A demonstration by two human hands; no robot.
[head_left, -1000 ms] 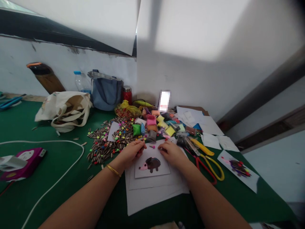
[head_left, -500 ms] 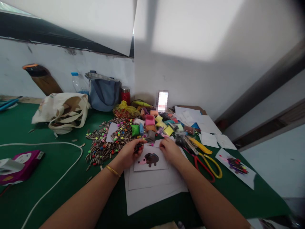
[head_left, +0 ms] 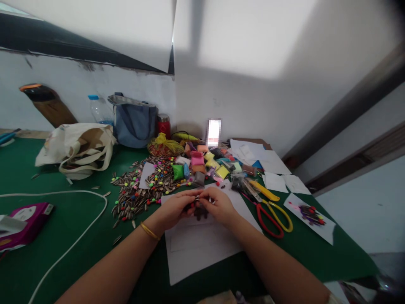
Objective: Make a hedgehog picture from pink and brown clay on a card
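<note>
My left hand (head_left: 173,207) is closed around a few dark sunflower seeds, partly covered by its fingers. My right hand (head_left: 219,206) meets it fingertip to fingertip, pinching something too small to make out. Both hands are over a hedgehog picture (head_left: 200,213) in dark brown modelling clay; its lower body and feet show, the rest is covered. The picture lies on white sheets of paper (head_left: 202,257). Left of my hands spreads a pile of striped sunflower seeds (head_left: 133,207) mixed with small coloured balls.
Packets of coloured clay (head_left: 198,158) are heaped behind my hands. Yellow-and-red-handled scissors (head_left: 268,219) and a yellow cutter (head_left: 264,190) lie right, beside another hedgehog card (head_left: 311,215). A cable (head_left: 79,236), a purple box (head_left: 27,221) and bags (head_left: 134,124) are left.
My hands have come together over the hedgehog picture, the right moving left and the left moving slightly right. The hedgehog's head, visible before, is now covered. The view has shifted slightly.
</note>
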